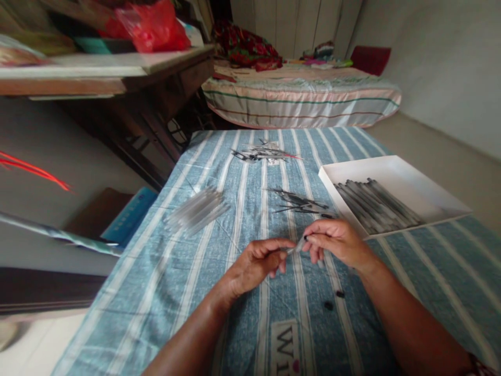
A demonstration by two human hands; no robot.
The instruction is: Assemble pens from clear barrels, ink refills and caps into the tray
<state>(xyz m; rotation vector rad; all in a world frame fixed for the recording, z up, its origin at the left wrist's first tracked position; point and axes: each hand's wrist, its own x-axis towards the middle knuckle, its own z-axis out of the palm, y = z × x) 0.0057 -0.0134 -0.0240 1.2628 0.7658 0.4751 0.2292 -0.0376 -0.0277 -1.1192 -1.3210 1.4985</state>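
Over the striped blue cloth, my left hand [260,261] pinches the lower left part of a short clear tube [298,245]. At the tube's upper right end, my right hand [332,241] is closed on it, with a small black tip between thumb and finger. Thin black sticks [299,202] lie just beyond my hands. To the left rests a bundle of clear tubes [198,209]. A white box [434,209] at the right holds several dark-filled tubes [376,204]. Two small black caps [334,300] lie nearer me.
A pile of thin black pieces [266,153] lies at the cloth's far part. Beyond the table [242,324] stands a bed [301,104]. A raised wooden table [97,78] with a red bag [156,28] is at the upper left.
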